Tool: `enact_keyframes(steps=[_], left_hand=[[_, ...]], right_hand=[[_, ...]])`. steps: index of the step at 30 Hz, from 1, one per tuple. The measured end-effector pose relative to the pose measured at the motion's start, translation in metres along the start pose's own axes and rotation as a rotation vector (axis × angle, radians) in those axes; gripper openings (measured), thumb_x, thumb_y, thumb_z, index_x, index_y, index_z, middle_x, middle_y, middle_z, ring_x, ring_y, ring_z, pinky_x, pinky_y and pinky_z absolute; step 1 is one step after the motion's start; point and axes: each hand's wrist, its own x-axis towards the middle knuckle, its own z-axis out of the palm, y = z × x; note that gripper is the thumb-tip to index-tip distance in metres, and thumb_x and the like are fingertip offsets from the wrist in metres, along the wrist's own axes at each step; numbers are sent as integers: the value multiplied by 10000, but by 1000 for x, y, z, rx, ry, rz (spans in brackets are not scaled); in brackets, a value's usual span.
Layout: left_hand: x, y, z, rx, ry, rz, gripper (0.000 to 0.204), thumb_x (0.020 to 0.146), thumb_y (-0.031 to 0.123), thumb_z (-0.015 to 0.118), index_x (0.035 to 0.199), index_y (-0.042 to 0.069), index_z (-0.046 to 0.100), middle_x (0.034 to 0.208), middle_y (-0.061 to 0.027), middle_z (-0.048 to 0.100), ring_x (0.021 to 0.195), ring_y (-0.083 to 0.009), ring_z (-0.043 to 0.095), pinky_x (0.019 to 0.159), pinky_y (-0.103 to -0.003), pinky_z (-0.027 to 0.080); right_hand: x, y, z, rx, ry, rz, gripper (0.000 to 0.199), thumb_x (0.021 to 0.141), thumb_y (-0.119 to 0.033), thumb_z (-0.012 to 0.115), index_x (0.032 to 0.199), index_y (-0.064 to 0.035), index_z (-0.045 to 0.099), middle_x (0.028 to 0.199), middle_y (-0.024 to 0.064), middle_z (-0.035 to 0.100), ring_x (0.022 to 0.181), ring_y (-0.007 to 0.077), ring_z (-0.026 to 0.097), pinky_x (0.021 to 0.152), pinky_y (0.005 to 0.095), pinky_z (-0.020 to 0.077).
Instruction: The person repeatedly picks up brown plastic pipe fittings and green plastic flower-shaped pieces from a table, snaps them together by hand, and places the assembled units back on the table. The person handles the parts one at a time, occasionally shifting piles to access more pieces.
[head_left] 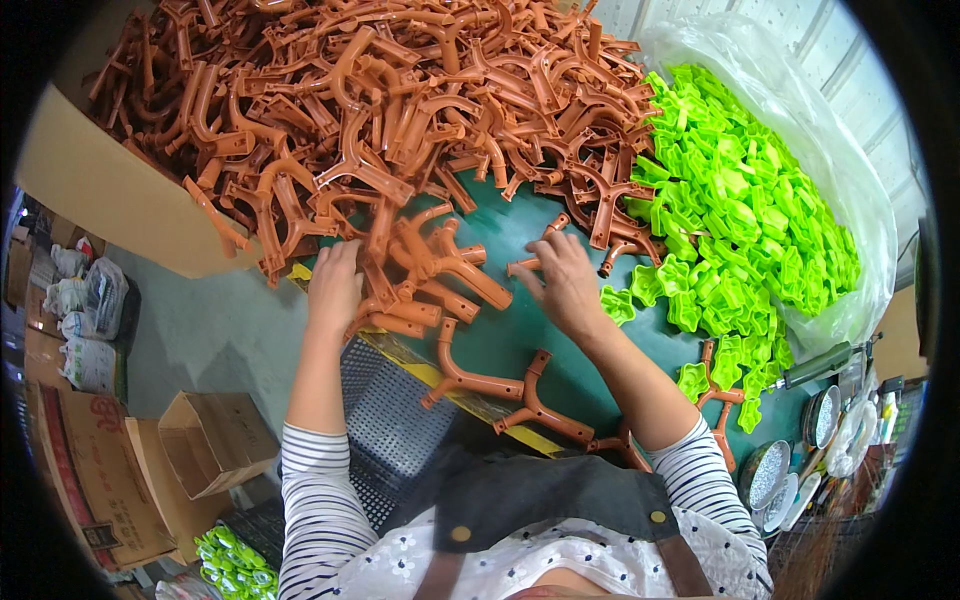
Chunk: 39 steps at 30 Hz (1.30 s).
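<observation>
My left hand (336, 283) is at the left edge of the table, its fingers curled against a cluster of orange-brown branched plastic pieces (440, 262) at the foot of the pile. Some of that cluster looks smeared by motion, and part of the grip is hidden. Over the green tabletop, my right hand (562, 282) has its fingers bent round a smaller brown branched piece (523, 266), whose tube ends stick out past the fingers. Closer to me, two separate brown Y-shaped pieces (470, 380) (545, 408) lie by the table's front edge.
A tall heap of brown pieces (400, 110) covers the far side, beside a cardboard sheet (110, 190). Bright green plastic parts (740, 190) spill from a clear bag (870, 200) at right. A screwdriver-like tool (815, 367) and bowls of small metal parts (767, 473) stand nearer right.
</observation>
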Motion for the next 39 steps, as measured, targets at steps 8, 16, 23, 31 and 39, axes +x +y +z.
enact_keyframes(steps=[8,16,23,31,39], left_hand=[[-2,-16,-37,-73,-43,117,299,765,-14,671,1053,44,624,1023,-99,618,1040,-323,557,884,-417,481],[-31,88,-74,-276,103,500,309,721,34,733,1018,7,655,1006,-106,651,917,-301,626,809,-393,520],[14,52,-43,-41,233,-124,200,879,196,687,957,14,661,905,-144,678,873,-319,660,734,-401,528],[78,54,-33,319,438,75,152,860,127,679,955,12,653,931,-133,678,922,-321,604,831,-405,485],[128,-2,-49,518,112,17,145,845,51,575,949,10,667,918,-156,693,972,-329,598,904,-442,452]], right_hand=[[1,-68,-10,645,-192,-13,215,892,-202,696,1000,-20,657,884,127,596,790,291,606,701,381,501],[-15,-119,-18,1772,-761,652,421,1053,-372,460,1298,-30,471,936,64,615,775,143,607,667,274,491],[-15,-65,-39,1284,-224,528,331,1079,-282,389,1266,-33,501,737,-34,422,630,60,403,571,205,353],[-17,-47,-37,1210,-211,533,336,1031,-324,540,1213,-42,559,788,-40,488,640,39,429,559,207,378],[-8,-54,-44,661,-93,104,430,868,-158,744,1224,24,585,999,194,693,855,293,703,730,353,558]])
